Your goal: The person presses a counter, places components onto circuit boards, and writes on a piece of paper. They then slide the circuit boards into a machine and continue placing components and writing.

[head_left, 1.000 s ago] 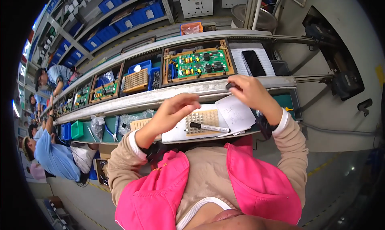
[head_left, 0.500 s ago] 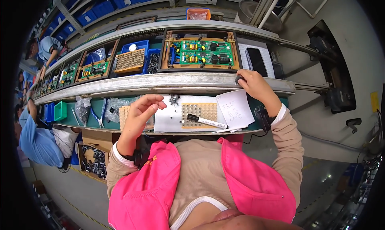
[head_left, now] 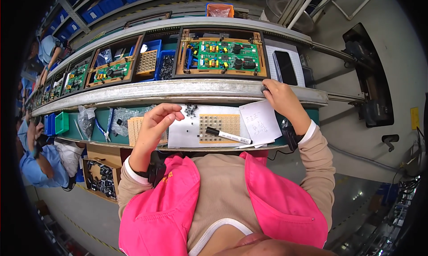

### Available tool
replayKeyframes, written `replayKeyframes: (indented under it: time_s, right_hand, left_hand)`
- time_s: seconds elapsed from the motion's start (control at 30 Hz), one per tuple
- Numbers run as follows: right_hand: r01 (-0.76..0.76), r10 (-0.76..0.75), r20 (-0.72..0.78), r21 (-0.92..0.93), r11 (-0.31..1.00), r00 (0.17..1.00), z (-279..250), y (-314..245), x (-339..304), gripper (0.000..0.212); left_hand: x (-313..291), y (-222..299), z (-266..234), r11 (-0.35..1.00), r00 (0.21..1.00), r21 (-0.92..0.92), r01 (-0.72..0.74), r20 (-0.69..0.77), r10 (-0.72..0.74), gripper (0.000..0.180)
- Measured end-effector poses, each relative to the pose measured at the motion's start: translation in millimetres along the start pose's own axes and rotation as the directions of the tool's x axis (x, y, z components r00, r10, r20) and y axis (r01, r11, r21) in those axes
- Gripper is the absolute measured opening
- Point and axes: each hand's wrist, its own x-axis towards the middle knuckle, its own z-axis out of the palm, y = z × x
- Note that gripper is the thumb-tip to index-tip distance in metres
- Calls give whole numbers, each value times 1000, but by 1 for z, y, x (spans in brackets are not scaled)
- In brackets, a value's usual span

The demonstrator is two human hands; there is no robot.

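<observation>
My left hand (head_left: 158, 124) hovers over the left end of the white sheet (head_left: 179, 138), its fingers loosely curled and apart from the thumb, holding nothing. Against the metal rail (head_left: 205, 86), my right hand (head_left: 281, 95) has its fingers closed at a small dark piece (head_left: 264, 88); its kind is hidden. Just beyond that hand lies a dark wooden-edged carrier frame (head_left: 178, 62) with two green circuit boards (head_left: 228, 55). On the sheet, a black-capped white marker (head_left: 229, 135) rests across a tan grid block (head_left: 231, 121) partly filled with small parts. Loose black parts (head_left: 191, 110) sit beside it.
Handwritten paper (head_left: 261, 120) lies right of the grid block. A phone (head_left: 285, 68) rests beyond the rail. Further left are another carrier frame (head_left: 110, 73), a blue bin of black parts (head_left: 166, 65), pliers (head_left: 106, 130) and a green bin (head_left: 62, 122). Co-workers sit at the far left.
The second carrier frame has slid right along the line, covering more of the blue bin with the tan block. A co-worker's arms at the left have moved. My hands stay nearly in place.
</observation>
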Motion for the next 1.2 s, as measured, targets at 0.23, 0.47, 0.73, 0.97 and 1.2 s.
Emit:
replayKeyframes:
  time_s: [0.23,0.47,0.73,0.97,1.2]
  right_hand:
    - [3,-1,-43,62,998,999,-1,5,0,25]
    - [-251,335,-1,662,707,942,-15,55,39,30]
    - [-60,81,-136,150,987,987,6,66,113,24]
    - [62,-43,-124,148,987,991,27,70,132,23]
    - [94,-83,-105,104,990,991,36,71,136,25]
  left_hand:
    - [-1,-3,-2,1000,1000,7,-14,-14,14,25]
    - [-18,-42,-20,974,982,216,-64,-162,100,22]
    - [-46,-78,-36,515,784,845,-140,-223,579,22]
    - [-43,-92,-38,335,587,926,-172,-177,790,27]
    - [-42,-90,-38,337,610,930,-144,-184,771,27]
